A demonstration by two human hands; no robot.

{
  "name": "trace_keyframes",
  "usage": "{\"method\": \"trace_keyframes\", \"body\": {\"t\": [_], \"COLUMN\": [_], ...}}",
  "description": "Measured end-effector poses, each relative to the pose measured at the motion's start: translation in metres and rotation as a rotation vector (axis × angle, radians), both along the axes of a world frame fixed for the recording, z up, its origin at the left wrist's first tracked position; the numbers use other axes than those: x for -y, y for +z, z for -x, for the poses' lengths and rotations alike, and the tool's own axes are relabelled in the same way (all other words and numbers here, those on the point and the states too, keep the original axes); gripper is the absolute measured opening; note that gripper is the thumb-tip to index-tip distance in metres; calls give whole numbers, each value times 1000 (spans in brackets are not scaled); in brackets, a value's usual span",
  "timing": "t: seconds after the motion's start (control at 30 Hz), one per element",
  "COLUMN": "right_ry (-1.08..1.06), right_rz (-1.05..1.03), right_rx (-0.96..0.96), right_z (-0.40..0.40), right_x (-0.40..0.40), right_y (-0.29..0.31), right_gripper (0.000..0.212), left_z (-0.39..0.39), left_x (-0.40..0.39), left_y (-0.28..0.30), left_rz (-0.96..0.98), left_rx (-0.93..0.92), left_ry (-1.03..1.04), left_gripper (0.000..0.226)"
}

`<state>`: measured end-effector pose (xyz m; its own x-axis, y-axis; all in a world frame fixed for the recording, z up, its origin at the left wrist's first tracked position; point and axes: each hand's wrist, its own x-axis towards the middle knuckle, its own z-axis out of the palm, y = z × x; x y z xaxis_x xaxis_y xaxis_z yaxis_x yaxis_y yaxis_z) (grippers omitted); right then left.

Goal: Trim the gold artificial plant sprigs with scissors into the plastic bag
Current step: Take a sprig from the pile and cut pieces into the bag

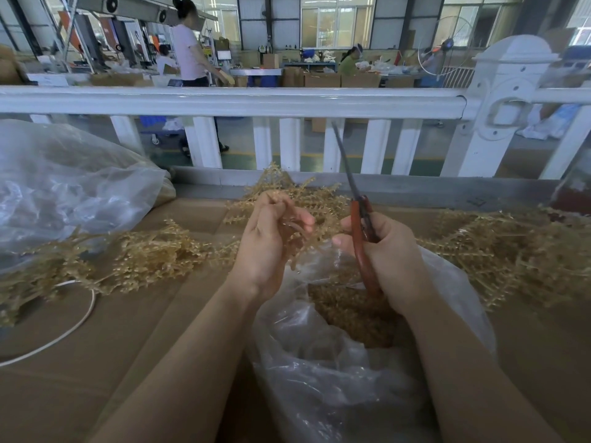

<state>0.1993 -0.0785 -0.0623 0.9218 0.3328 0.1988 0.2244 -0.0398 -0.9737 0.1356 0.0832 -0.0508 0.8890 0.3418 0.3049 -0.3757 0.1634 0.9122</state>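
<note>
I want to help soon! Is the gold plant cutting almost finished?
Not yet. Cut gold bits already fill the plastic bag. The left hand holds a sprig; the right hand holds scissors. Piles of sprigs are left on both sides.

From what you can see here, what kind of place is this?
Probably a factory floor for packing artificial plants: piles of gold sprigs on the cardboard-covered bench, stacked cartons behind, and other workers at benches.

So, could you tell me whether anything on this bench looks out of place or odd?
Only one thing: a loose white cord loops across the cardboard at the left, among the gold sprigs. The scissors in the right hand look closed, pointing up.
</note>
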Motion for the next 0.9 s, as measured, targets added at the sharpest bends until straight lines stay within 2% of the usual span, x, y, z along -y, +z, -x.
{"method": "trace_keyframes", "body": {"t": [0.13,0.33,0.47,0.57,0.67,0.73,0.83,0.9], "right_ry": [-50,-7,-11,-30,-59,-61,-60,-60], "right_rz": [-52,-45,-106,-144,-175,-205,-236,-259], "right_rx": [22,6,28,59,88,104,127,132], "right_z": [-2,-3,-5,-8,-10,-11,-11,-10], "right_x": [1,0,1,4,6,6,7,8], "right_y": [-2,-5,-5,-5,-6,-5,-5,-4], "right_gripper": [28,16,17,17,18,18,18,18], "left_z": [-1,-1,-2,-1,1,3,5,6], "left_x": [-2,-3,-3,-7,-11,-10,-8,-10], "left_y": [-3,-3,-3,1,3,5,7,5], "left_rz": [8,84,97,109,148,221,301,243], "left_rx": [-14,37,-32,-121,-206,-241,-295,-370], "left_ry": [-3,-60,-83,-128,-172,-188,-203,-244], "left_gripper": [23,25,27,10,42,54,57,44]}}
